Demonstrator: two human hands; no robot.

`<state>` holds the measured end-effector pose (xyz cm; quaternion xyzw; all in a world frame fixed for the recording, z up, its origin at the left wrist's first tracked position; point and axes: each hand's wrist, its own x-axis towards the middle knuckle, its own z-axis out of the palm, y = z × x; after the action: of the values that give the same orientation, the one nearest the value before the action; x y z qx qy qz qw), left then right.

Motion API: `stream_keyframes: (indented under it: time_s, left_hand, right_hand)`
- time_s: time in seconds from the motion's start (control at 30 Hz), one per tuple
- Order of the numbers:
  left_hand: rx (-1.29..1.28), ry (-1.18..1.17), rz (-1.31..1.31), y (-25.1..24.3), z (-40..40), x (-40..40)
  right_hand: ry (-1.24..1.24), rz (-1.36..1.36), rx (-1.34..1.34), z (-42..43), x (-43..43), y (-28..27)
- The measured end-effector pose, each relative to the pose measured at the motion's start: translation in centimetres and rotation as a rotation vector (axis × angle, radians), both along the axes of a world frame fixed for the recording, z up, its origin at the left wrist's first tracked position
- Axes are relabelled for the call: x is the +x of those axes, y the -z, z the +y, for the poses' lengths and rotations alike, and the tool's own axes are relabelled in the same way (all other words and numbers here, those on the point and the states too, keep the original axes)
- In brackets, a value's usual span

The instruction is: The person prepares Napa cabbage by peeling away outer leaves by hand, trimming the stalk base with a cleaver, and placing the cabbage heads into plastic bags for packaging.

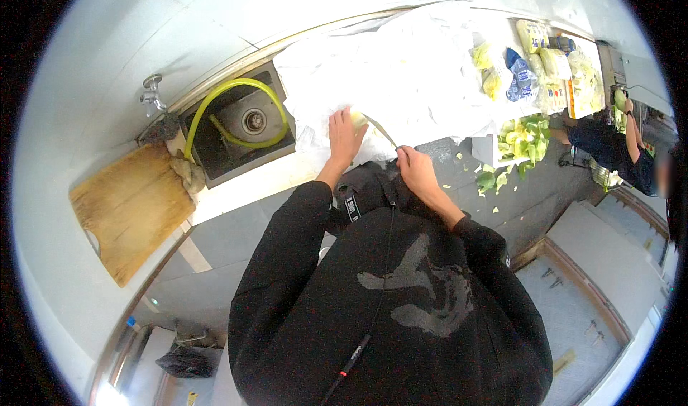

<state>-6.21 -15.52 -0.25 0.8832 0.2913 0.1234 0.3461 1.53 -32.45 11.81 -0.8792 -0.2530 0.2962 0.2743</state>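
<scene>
My left hand [344, 138] rests on a pale, whitish-green vegetable piece [358, 119], its fingers curled around the left side. A knife [380, 131] is in my right hand [416, 169], closed around the handle end, with the blade slanting up and left to the vegetable. Both hands are over the near edge of a counter with a crumpled white plastic sheet [376, 67], which is so bright that its details are washed out. Part of the vegetable is hidden by my left fingers.
Left of the sheet are a sink [231, 161] with a yellow-green hose [237, 82] and a wooden cutting board [134, 212]. At right, bagged vegetables [586, 83] lie on the counter; a white bin [485, 150] of green leaves [527, 137] stands below, leaves scattered nearby. A co-worker [602, 140] is far right.
</scene>
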Motion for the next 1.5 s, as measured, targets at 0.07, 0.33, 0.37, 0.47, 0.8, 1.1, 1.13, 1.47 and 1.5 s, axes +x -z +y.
stream_keyframes:
  time_s: [0.07, 0.33, 0.37, 0.47, 0.8, 1.1, 1.13, 1.47, 1.5]
  left_hand:
    - [-0.015, -0.012, -0.002, 0.1, 0.0, -0.1]
    - [-0.007, -0.057, -0.024, 0.2, -0.8, 0.2]
    - [-0.007, -0.057, -0.024, 0.1, -0.9, 0.2]
    - [0.03, -0.076, -0.008, 0.3, -1.0, 0.3]
    - [0.045, -0.118, 0.017, 1.1, -2.0, 0.2]
    - [0.135, -0.2, -0.026, 1.3, -2.8, 1.1]
    - [0.126, -0.2, -0.021, 1.2, -2.8, 1.1]
    - [0.091, -0.216, 0.047, 1.2, -3.1, 1.7]
    - [0.095, -0.213, 0.048, 1.5, -3.1, 1.5]
  right_hand:
    - [-0.012, -0.024, 0.003, 0.6, -0.1, 0.1]
    - [-0.029, -0.097, -0.042, 1.8, 0.4, 0.5]
    - [-0.032, -0.1, -0.043, 1.8, 0.6, 0.8]
    - [-0.055, -0.101, -0.072, 2.2, 1.2, 1.2]
    - [-0.369, -0.1, -0.297, 7.1, 4.4, -1.5]
    - [-0.553, -0.117, -0.318, 6.6, 5.4, -0.5]
    - [-0.501, -0.124, -0.297, 5.8, 5.0, -0.5]
    - [-0.57, -0.086, -0.356, 9.0, 6.3, -1.9]
    - [-0.62, -0.13, -0.335, 7.8, 7.0, -1.3]
